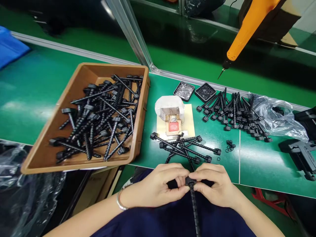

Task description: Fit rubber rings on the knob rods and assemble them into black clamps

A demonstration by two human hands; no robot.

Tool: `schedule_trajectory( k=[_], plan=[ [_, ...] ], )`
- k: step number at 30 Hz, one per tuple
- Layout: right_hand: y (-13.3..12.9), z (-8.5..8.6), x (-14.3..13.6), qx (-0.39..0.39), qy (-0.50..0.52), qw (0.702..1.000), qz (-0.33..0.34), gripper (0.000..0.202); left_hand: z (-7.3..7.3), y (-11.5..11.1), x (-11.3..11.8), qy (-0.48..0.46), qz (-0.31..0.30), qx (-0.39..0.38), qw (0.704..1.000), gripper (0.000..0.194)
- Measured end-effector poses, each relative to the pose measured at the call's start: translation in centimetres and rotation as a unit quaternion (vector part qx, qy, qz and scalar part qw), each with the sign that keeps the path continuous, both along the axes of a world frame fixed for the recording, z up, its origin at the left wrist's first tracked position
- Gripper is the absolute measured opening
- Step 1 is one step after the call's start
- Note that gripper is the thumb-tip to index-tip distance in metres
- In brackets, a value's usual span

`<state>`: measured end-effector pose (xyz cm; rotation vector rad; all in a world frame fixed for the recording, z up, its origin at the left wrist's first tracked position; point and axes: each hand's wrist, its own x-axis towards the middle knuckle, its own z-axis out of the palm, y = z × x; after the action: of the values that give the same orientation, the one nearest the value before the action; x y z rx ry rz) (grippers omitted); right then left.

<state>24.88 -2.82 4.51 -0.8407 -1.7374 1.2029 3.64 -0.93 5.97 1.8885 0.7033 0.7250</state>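
Fingers (175,172) of the left hand (159,187) and right hand (214,184), nearly closed, pinch the head of a black ridged rod (194,204) just off the near edge of the green surface (261,164). The fingertips mask part of the head; the shaft's lower end is cut off. The rod's head points toward the surface — its long axis runs from there back toward the wearer, slightly rightward. Crossed rods (182,148) lie along the near edge, some partly behind the hands. Near the far edge, two small trays (184,91) hold pieces too small to identify; an orange screwdriver (247,33) above is cropped.
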Motion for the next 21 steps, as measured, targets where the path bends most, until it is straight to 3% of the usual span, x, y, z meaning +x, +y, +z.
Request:
schedule_trajectory(
  k=[6,9,12,14,16,19,21],
  plan=[
    [0.4,-0.8,-0.3,0.071,-0.057,0.995,-0.03,0.023,-1.3,0.1,0.4,0.049,0.034,-0.055,0.997,0.014],
    [1.9,-0.6,0.9,0.092,-0.166,0.962,-0.198,0.024,-1.7,1.0,-0.9,0.101,0.147,0.073,0.981,0.011],
    [5.4,-0.8,3.8,0.08,-0.256,0.886,-0.377,0.034,-2.1,2.5,-3.2,0.225,0.247,0.263,0.905,0.011],
    [8.3,-1.3,6.1,0.06,-0.292,0.84,-0.453,0.041,-2.5,3.3,-4.6,0.313,0.239,0.322,0.861,0.015],
    [11.1,-1.7,8.1,0.036,-0.329,0.806,-0.491,0.047,-2.8,3.7,-5.5,0.371,0.201,0.334,0.843,0.02],
    [13.2,-2.0,9.7,0.017,-0.368,0.784,-0.501,0.051,-2.9,3.6,-5.8,0.423,0.151,0.345,0.824,0.026],
    [12.7,-1.8,9.7,0.022,-0.377,0.784,-0.493,0.051,-2.9,3.3,-5.6,0.441,0.139,0.352,0.814,0.03]
  ],
)
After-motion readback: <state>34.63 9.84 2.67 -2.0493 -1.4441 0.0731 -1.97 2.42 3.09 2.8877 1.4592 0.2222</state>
